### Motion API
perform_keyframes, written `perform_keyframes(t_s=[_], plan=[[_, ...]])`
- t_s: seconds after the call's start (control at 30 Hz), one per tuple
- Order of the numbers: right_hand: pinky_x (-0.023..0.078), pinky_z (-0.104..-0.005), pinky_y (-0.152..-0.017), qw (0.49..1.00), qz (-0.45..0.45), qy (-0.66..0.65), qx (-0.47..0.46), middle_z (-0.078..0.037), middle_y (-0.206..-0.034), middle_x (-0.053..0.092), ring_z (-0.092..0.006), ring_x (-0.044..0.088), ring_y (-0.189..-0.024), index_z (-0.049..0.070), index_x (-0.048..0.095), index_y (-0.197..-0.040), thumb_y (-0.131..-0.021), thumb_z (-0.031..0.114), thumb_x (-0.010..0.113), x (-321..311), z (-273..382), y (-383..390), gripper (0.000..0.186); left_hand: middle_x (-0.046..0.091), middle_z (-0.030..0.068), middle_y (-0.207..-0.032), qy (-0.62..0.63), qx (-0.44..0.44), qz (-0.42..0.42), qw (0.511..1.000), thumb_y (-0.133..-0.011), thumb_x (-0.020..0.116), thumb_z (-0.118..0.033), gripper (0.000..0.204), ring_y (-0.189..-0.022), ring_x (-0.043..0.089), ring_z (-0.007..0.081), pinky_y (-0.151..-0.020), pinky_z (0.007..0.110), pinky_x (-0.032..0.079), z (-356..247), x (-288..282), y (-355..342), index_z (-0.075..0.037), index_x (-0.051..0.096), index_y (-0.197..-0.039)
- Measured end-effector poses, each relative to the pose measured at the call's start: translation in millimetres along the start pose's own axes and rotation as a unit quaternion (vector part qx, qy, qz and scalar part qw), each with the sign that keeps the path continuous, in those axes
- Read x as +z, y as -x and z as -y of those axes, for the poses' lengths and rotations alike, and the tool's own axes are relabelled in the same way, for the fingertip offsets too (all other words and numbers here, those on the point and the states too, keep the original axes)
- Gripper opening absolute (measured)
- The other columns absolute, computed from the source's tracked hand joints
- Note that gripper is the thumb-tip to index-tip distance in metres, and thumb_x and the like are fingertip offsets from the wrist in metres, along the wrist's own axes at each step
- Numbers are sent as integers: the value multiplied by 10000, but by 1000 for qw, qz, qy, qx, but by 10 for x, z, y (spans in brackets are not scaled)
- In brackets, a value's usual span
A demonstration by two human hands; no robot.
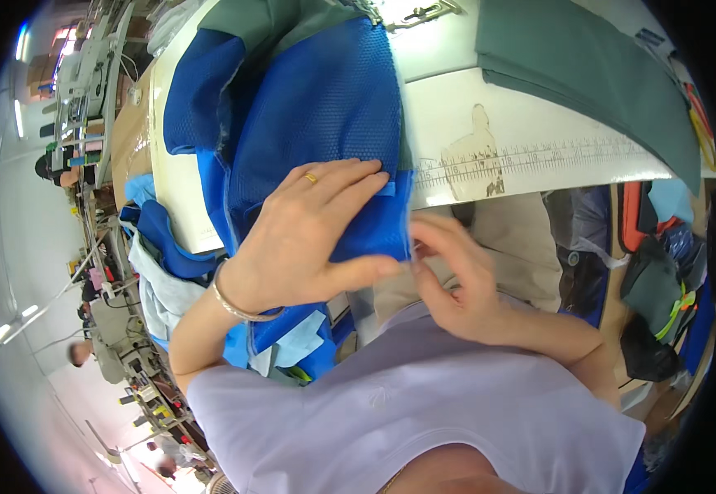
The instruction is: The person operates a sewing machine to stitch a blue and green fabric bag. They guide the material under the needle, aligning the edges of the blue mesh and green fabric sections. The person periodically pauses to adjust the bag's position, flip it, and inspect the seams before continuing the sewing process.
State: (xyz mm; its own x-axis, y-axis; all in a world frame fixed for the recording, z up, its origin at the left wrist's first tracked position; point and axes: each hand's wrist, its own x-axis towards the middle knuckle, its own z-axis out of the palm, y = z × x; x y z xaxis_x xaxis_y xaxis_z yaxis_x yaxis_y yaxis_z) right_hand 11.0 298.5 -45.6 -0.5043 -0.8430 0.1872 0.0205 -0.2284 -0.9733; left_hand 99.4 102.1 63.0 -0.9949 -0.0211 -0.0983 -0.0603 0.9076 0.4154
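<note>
A blue textured fabric piece [325, 99] lies over the white work table, joined with grey-green cloth [292, 25] at its far end. My left hand [292, 235] rests flat on it, fingers stretched out together and thumb pointing right. Beneath those fingertips runs a smoother bright-blue strip [374, 226] along the near edge. At the right edge of that strip, my right hand [461, 284] pinches the fabric between thumb and fingers; these fingers are slightly blurred. Part of the cloth under my left palm is hidden.
A printed ruler scale [539, 156] runs along the table edge at right. Folded grey-green fabric [580, 74] lies beyond it. A metal machine part [424, 15] sits at the far edge. Cloth scraps [168, 272] hang at left; dark bundles [658, 288] lie at right. People work by machines far left.
</note>
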Motion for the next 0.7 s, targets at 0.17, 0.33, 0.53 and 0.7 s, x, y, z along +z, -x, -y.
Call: perform_keyframes(t_s=[0.17,0.33,0.53,0.7], plan=[[541,-364,-819,867,-40,370,-330,-108,-1132,654,-292,624,-1054,29,717,-1033,-686,14,706,-146,-110,-345,347,664,191,-1236,57,-106,-74,990,-799,750,-103,496,-1144,632,351,-985,388,492,37,142,-37,4,642,-1271],[514,-356,-770,864,-14,342,-370,-121,-918,638,-257,622,-934,-35,694,-903,-693,101,673,-167,-190,-432,251,683,158,-997,-63,-90,-128,986,-756,727,14,457,-917,658,281,-827,343,526,84,232,-75,22,663,-1209],[454,-329,-659,863,11,353,-362,-112,-796,605,-241,562,-797,-41,672,-792,-691,113,665,-119,-46,-420,184,679,173,-1105,-22,-3,-88,996,-828,665,-33,331,-910,655,333,-780,373,541,29,-76,-484,1,685,-1157],[556,-357,-750,846,69,391,-355,-203,-933,678,-308,654,-950,-91,693,-921,-695,119,664,-163,139,-419,310,659,104,-910,-229,51,-124,964,-819,610,-2,262,-842,650,304,-719,386,546,419,-101,-1053,-86,719,-1043]])
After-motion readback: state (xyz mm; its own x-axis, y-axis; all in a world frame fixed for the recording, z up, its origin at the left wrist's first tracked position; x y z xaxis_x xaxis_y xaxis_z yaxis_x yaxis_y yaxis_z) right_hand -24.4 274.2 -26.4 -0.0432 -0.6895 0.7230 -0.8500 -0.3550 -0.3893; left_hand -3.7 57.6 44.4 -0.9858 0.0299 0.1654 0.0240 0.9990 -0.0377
